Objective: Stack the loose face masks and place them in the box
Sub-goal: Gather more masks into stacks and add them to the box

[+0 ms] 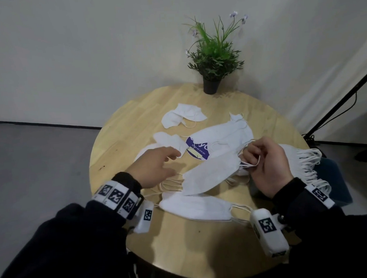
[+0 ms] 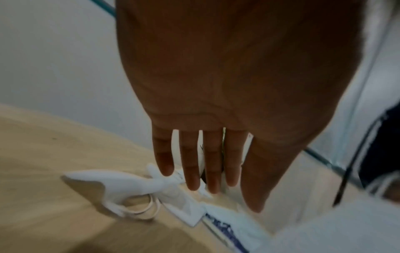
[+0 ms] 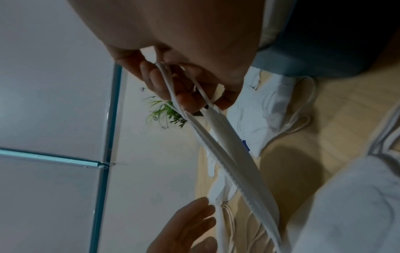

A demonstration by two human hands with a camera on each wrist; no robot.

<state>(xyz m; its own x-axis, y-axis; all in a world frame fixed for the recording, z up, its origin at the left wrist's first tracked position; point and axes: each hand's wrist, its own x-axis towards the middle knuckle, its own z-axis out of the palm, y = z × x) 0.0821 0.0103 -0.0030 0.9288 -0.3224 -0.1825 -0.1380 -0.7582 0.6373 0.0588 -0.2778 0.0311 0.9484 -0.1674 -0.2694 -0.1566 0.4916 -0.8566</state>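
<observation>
The round pale wooden table point(image 1: 205, 244) fills the lower middle of the head view, its near edge hidden behind two dark sleeves. Off its right rim a blue seat point(image 1: 338, 184) is half covered by a fanned bundle of white masks with ear loops point(image 1: 303, 162) draped over the table edge. At the far rim stands a green artificial plant in a dark pot point(image 1: 213, 58), partly screened by fingers in the right wrist view. A black stand leg point(image 1: 344, 100) slants across the right wall.

Loose white fabric face masks lie scattered: a long overlapping pile point(image 1: 222, 134) at centre, which hides most of a purple and white printed pack point(image 1: 198, 148), so whether that is the box cannot be told. A flat folded mask point(image 1: 194, 208) lies nearest the person, and two crumpled ones point(image 1: 181, 115) lie well apart toward the plant.

The right hand point(image 1: 267, 166) has its fingers curled, pinching the thin ear loops of one smooth, leaf-shaped white mask point(image 1: 210, 173), which hangs slanted above the table between both hands. The left hand point(image 1: 156, 168) is spread flat with straight fingers, holding nothing, hovering over more masks; the left wrist view is blurred, so contact below cannot be told
</observation>
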